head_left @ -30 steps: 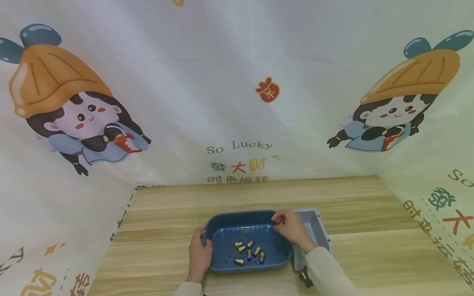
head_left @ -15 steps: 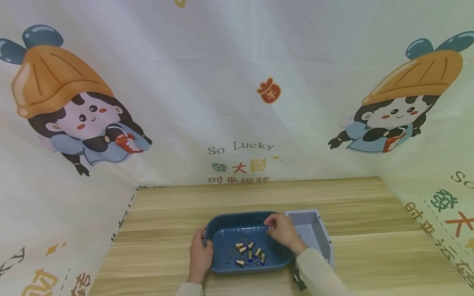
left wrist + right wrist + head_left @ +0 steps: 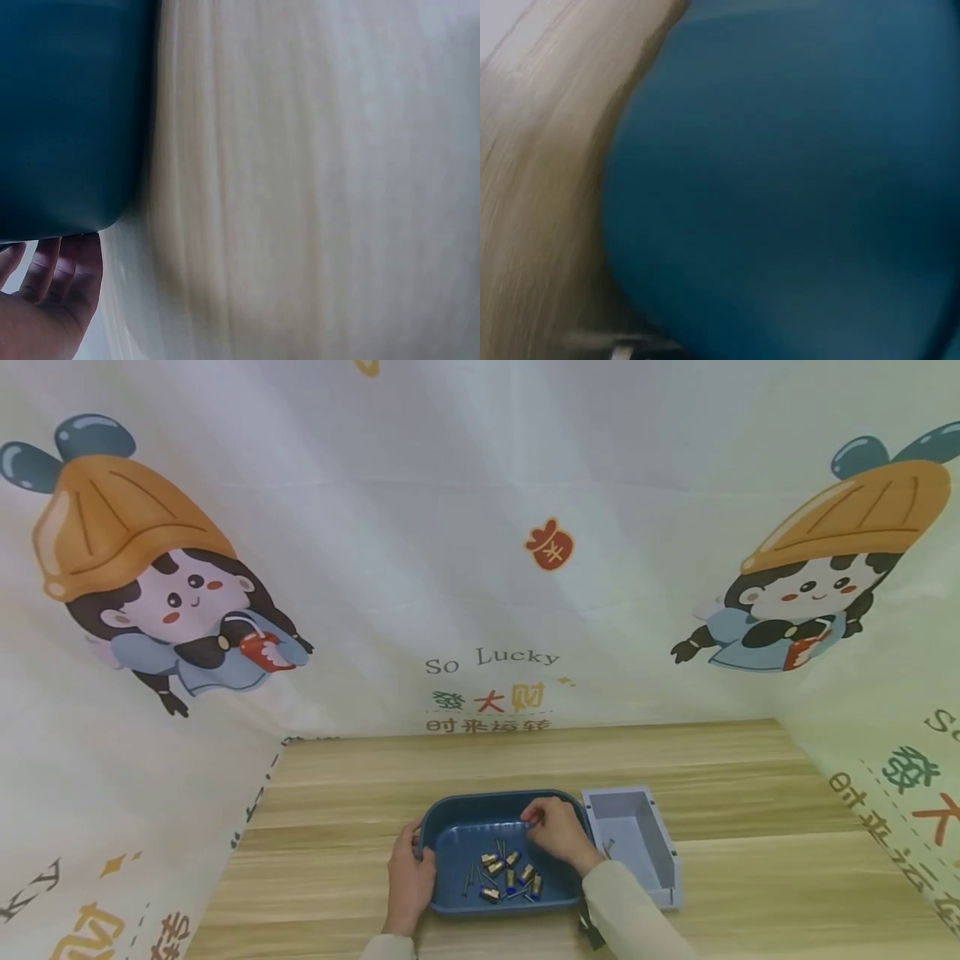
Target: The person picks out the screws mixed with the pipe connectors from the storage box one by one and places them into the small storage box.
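Note:
My left hand (image 3: 411, 877) grips the left end of a blue plastic bin (image 3: 480, 806), thumb at the rim and fingers along the outer wall. In the left wrist view, the fingers of that hand touch the bin's wall (image 3: 67, 135). Inside lie several brass fittings (image 3: 511, 881) with blue ends and several thin screws (image 3: 468, 878). My right hand (image 3: 561, 835) hovers over the bin's right part, fingers loosely bent, with nothing visible between them. The right wrist view is filled mostly by the blue bin (image 3: 780, 165); the hand itself is out of it.
A grey tray (image 3: 640, 827) stands against the bin's right side, with a small screw (image 3: 609, 845) in it. Both rest on a wood-grain table (image 3: 360, 777). A printed cloth (image 3: 480, 593) encloses the back and sides. A dark object (image 3: 590, 931) sits near the right sleeve.
My right hand has moved left from the bin's right rim to above its inside, uncovering more of the grey tray and a screw there. The left hand keeps its grip.

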